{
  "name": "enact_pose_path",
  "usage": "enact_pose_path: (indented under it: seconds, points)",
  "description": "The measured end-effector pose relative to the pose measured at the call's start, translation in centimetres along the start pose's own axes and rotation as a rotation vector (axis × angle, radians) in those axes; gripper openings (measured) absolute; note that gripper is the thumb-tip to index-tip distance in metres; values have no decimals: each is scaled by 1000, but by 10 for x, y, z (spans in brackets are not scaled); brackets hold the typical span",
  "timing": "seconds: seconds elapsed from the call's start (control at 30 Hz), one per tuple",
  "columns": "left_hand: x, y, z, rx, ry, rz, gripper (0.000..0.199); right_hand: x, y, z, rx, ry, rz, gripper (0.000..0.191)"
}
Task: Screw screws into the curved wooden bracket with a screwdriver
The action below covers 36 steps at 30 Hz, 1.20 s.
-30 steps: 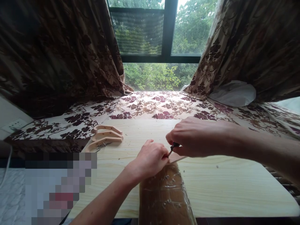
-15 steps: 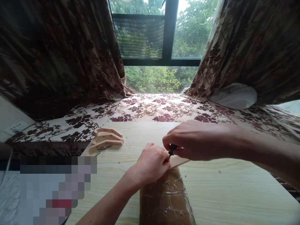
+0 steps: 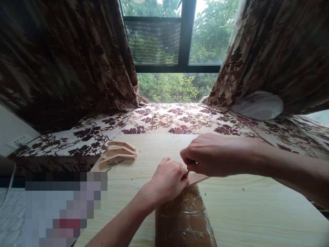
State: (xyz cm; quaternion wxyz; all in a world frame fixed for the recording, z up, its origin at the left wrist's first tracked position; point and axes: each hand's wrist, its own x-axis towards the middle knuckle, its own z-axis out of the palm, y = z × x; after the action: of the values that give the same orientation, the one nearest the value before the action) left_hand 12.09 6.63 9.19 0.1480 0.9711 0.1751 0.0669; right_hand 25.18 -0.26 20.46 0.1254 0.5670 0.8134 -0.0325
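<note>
My right hand (image 3: 213,154) is closed around the dark handle of a screwdriver (image 3: 191,161), its shaft slanting down to the left toward the fingers of my left hand. My left hand (image 3: 169,178) is closed on a pale wooden piece (image 3: 197,178), most of which the two hands hide. That piece lies over the far end of a brown block (image 3: 183,223) wrapped in clear tape, with small bits scattered on top. Where the screwdriver's tip meets the wood is hidden by my left fingers.
Several curved wooden pieces (image 3: 120,150) with small holes lie at the table's left edge, with thin metal parts (image 3: 114,164) beside them. Crumbs dot the pale wooden table (image 3: 257,212). Beyond it, a flowered cloth covers the sill (image 3: 177,118), and a white plastic bag (image 3: 259,105) rests at right.
My right hand has turned slightly around the screwdriver, so less of its handle shows. My left hand still holds the wooden piece. The whole view has shifted a little.
</note>
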Motion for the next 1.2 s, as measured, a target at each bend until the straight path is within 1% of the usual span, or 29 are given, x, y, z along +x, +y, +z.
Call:
enact_pose_path:
  seconds: [0.07,0.13,0.2,0.3,0.37,0.5,0.57,0.67,0.73,0.83,1.0,1.07,1.13,1.2]
  points:
    - [0,0,0,-4,-2,-1,16,0,-1,-1,-33,-6,44,22]
    - [0,0,0,-5,-1,3,17,-1,-1,-3,-29,2,61,23]
    - [0,0,0,-4,-1,7,19,-2,2,-4,16,13,27,17]
    - [0,1,0,-5,-6,11,18,-2,6,-4,65,4,-36,18]
    - [0,0,0,-5,-6,12,18,-1,7,-2,66,-2,-41,18]
    - [0,-1,0,-1,7,16,19,-1,4,-1,6,9,46,24]
    - [0,-1,1,0,12,20,19,-3,3,-2,-10,14,65,22]
    - [1,-1,2,2,18,21,19,-5,3,-2,32,17,-12,18]
    - [1,-2,2,0,16,23,19,-4,2,-1,47,-6,-46,18]
    - [0,-2,3,-6,10,30,20,-3,-1,1,35,-40,-17,17]
    - [0,-1,1,-8,11,34,23,-2,-5,-2,6,-26,52,16]
    - [0,-1,1,-4,15,33,22,-2,-2,-2,19,-11,22,15]
    - [0,-2,2,-1,17,33,20,-1,1,-1,21,22,-25,20]
    - [1,-2,3,-1,17,33,18,0,4,1,7,44,-43,21]
